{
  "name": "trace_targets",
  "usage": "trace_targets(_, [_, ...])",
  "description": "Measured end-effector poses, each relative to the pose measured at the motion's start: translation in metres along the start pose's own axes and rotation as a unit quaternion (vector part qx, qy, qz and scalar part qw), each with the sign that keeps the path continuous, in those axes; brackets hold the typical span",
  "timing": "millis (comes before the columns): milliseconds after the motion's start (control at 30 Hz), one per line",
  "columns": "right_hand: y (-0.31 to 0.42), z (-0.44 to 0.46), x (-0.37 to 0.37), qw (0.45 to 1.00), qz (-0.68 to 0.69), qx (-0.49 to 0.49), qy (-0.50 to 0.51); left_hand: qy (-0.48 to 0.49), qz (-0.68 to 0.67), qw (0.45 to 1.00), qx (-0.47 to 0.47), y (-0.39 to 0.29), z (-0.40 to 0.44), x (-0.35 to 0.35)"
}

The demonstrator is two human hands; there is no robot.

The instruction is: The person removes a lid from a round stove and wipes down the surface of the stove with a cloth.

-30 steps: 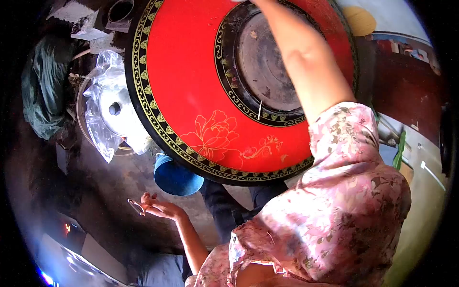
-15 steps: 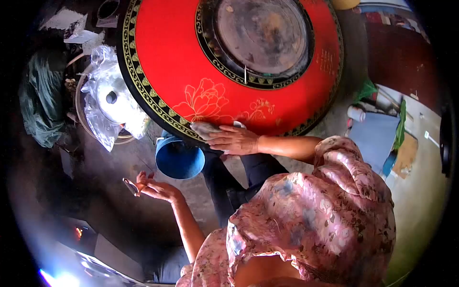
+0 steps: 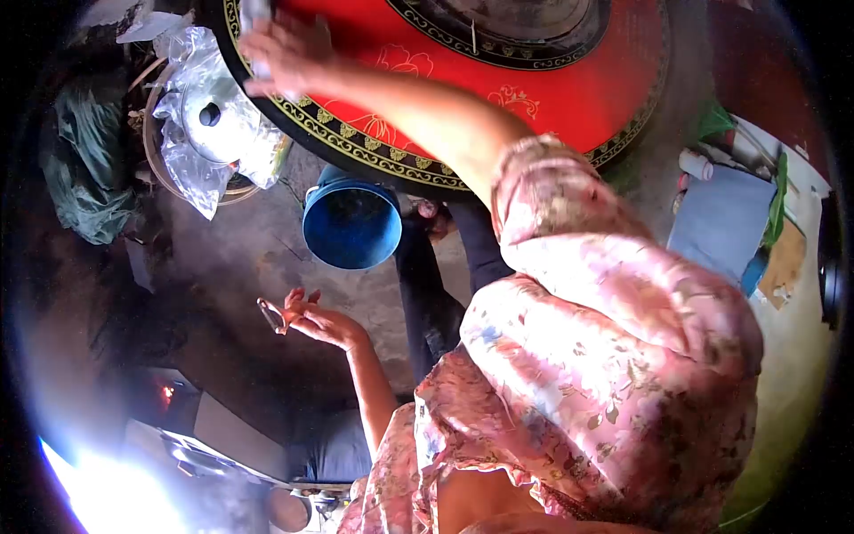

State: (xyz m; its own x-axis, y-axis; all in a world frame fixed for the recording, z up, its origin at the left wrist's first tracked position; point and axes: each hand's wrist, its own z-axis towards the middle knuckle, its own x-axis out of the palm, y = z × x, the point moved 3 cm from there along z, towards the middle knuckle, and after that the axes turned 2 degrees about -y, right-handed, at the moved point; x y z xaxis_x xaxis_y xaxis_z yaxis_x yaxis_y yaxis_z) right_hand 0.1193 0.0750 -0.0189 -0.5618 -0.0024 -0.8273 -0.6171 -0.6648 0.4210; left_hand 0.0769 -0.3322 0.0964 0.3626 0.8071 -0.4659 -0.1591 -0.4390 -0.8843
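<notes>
My right hand [image 3: 289, 52], smeared by motion, is at the left rim of a large round red table [image 3: 485, 84] with gold flower outlines and a black, gold-patterned border. Under its fingers is a greyish cloth [image 3: 258, 64], partly hidden and blurred. My right arm stretches across the red surface. Lower down, my left hand [image 3: 327, 323] hangs in the air, palm up, apart from the table. Between its thumb and fingers is a small thin, bent tool [image 3: 270, 315], too small to name. A blue bucket [image 3: 351, 238] stands on the floor between the two hands.
At left are a basket with clear plastic bags [image 3: 197, 133] and a dark green bag [image 3: 92, 160]. A dark round disc [image 3: 525, 20] tops the table's middle. A grey-blue board [image 3: 722, 222] lies at right. A box with a glowing spot [image 3: 167, 392] stands lower left.
My right hand has swept left and up along the table's border with the cloth. The view has shifted, so the table sits higher in it. My left hand keeps its pose.
</notes>
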Motion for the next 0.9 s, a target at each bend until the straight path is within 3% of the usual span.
trace_targets(33, [0.038, -0.030, -0.035, 0.992, -0.095, -0.071, 0.049, 0.006, 0.004, 1.000, -0.016, 0.003, 0.001, -0.002])
trace_targets(233, [0.062, -0.195, -0.118, 0.994, 0.049, -0.050, 0.082, 0.051, -0.023, 0.998, 0.011, -0.001, 0.013, -0.014])
trace_targets(433, [0.045, -0.343, -0.213, 0.985, -0.061, 0.118, 0.106, 0.054, -0.022, 0.998, -0.007, 0.028, 0.024, -0.068])
trace_targets(600, [0.066, -0.329, -0.180, 0.967, -0.117, 0.218, -0.060, 0.062, -0.009, 0.998, -0.017, 0.083, 0.021, -0.131])
trace_targets(667, [0.083, -0.287, -0.155, 0.962, -0.052, 0.240, -0.119, 0.076, 0.012, 0.997, -0.025, 0.095, 0.018, -0.146])
trace_targets(700, [0.100, -0.263, -0.146, 0.949, 0.024, 0.302, -0.090, 0.079, 0.018, 0.997, -0.013, 0.104, 0.017, -0.152])
trace_targets(733, [0.111, -0.243, -0.125, 0.958, 0.012, 0.254, -0.133, 0.085, 0.025, 0.996, -0.003, 0.111, 0.017, -0.153])
trace_targets(767, [0.121, -0.224, -0.108, 0.958, 0.040, 0.275, -0.073, 0.084, 0.047, 0.995, 0.002, 0.107, 0.015, -0.149])
trace_targets(800, [0.129, -0.208, -0.082, 0.972, -0.132, 0.163, -0.103, 0.092, 0.040, 0.995, 0.013, 0.112, 0.018, -0.148])
trace_targets(900, [0.137, -0.182, -0.065, 0.962, -0.132, 0.208, -0.117, 0.127, 0.066, 0.989, 0.047, 0.082, 0.019, -0.121])
